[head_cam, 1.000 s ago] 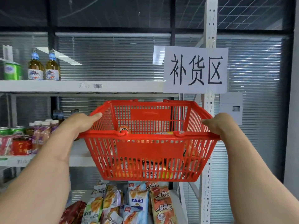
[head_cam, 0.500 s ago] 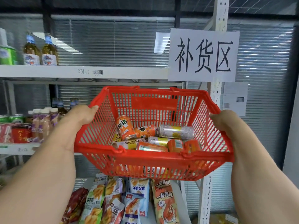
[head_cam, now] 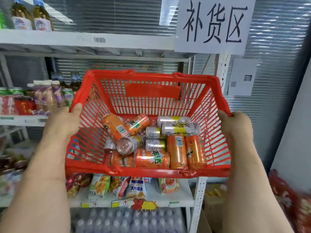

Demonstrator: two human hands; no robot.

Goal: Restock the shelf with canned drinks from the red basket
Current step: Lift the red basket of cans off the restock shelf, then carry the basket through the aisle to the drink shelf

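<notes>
I hold a red plastic basket [head_cam: 151, 91] in the air in front of a white shelf unit [head_cam: 50, 40]. My left hand [head_cam: 63, 123] grips its left rim and my right hand [head_cam: 235, 128] grips its right rim. Inside lie several cans on their sides: orange cans [head_cam: 176, 151] and silver-and-yellow cans [head_cam: 180, 128], piled loosely on the basket floor. The middle shelf [head_cam: 23, 119] behind the basket's left side carries bottles and cans at its left end; the rest of it is hidden by the basket.
Two glass bottles [head_cam: 32, 15] stand on the top shelf. Snack bags [head_cam: 117, 185] fill the shelf below the basket, with packed water bottles [head_cam: 126, 219] under that. A white paper sign [head_cam: 213, 24] hangs on the upright post. Red packets [head_cam: 289, 199] lie at the right.
The basket has come down and tilted towards me, so the cans inside now show from above. Both hands still grip its rims. My view has dropped lower on the shelves.
</notes>
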